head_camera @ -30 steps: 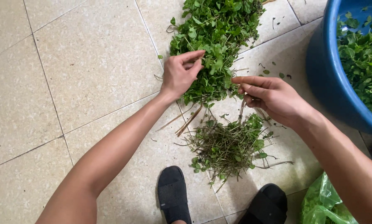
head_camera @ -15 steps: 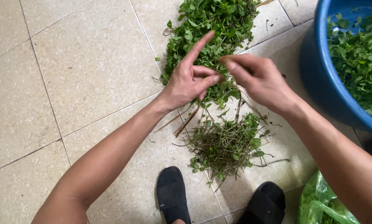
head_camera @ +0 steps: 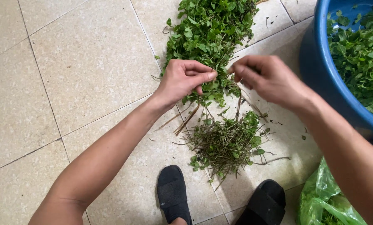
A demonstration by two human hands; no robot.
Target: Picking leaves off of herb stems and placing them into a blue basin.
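From the head view, my left hand (head_camera: 185, 81) is curled over the near end of the long heap of fresh green leafy herbs (head_camera: 211, 37) that lies on the beige tiled floor (head_camera: 82, 66); thumb and forefinger are pinched shut on a leafy sprig at the heap's near edge, the other fingers folded under; my right hand (head_camera: 269, 79) sits just beside it, a little blurred, its fingertips drawn together on the same cluster of stems, though I cannot tell exactly what they have hold of; the two hands almost meet over the heap's near end.

Just below my hands, nearer to me, lies a smaller tangled pile of stripped brownish stalks and stray leaves (head_camera: 226, 143); a few long pale stems run from the heap down toward it; beyond my right forearm, at the right edge of the floor, stands a big round blue plastic tub (head_camera: 319, 62) filled with picked green leaves; near the bottom right corner is a crumpled green plastic bag (head_camera: 324, 200); my two black slippers (head_camera: 174, 193) rest on the tiles at the near edge, just below the stalk pile.
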